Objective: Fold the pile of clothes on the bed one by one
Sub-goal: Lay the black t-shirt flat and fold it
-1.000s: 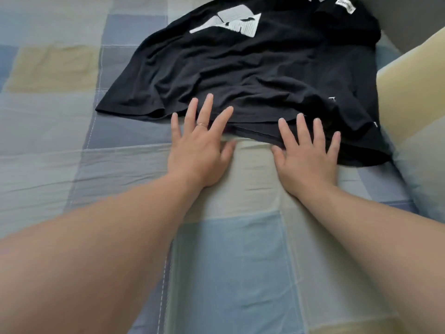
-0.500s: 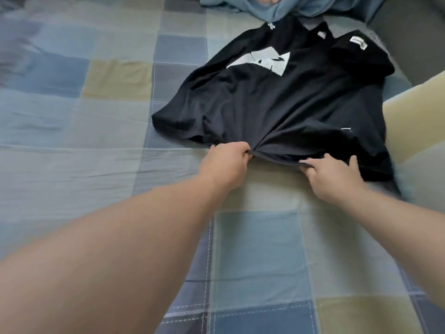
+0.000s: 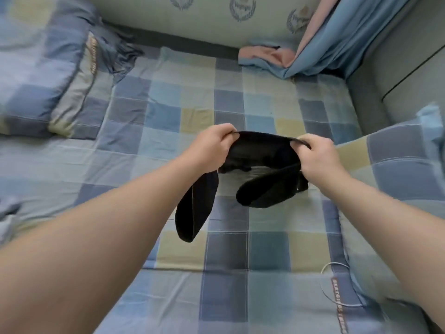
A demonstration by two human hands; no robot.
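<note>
Black garment (image 3: 262,150) held clear of bed (image 3: 168,112), stretched btw L hand (image 3: 212,148) and R hand (image 3: 317,157), two ends dangling. Your fingers curled, pinching top edge both sides. Step: shake-out pre-fold, likely. Next: lay flat, square edges, avoid bunching.
</note>
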